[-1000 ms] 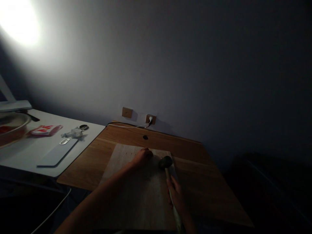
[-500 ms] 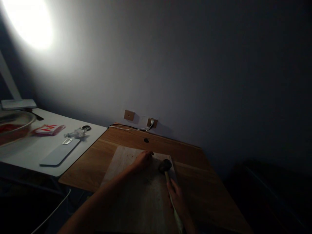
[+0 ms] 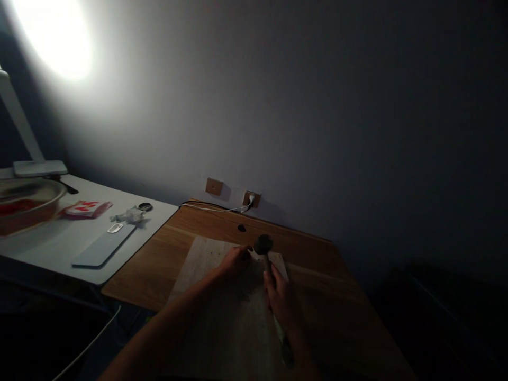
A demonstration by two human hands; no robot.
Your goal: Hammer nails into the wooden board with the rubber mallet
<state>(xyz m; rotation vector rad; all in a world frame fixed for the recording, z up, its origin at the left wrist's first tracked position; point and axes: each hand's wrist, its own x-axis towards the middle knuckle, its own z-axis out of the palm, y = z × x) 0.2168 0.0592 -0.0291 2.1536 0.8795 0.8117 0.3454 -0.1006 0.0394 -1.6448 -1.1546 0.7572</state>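
One mallet (image 3: 263, 245), one board (image 3: 206, 262)

2 tables. Wooden table (image 3: 317, 275), lower centre: pale wooden board (image 3: 206, 264) flat on it. White table (image 3: 51, 248), lower left: grey tablet (image 3: 103, 246), red packet (image 3: 88, 208), glass dish (image 3: 27, 203), lamp base (image 3: 39, 168).

Dim room, bare grey wall (image 3: 317, 106), bright lamp glow (image 3: 51, 37) upper left, wooden desk (image 3: 317, 275), white side table (image 3: 47, 248), wall sockets (image 3: 214, 186)

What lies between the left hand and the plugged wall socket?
A small dark round spot on the wooden table, seen in the head view between the left hand and the socket.
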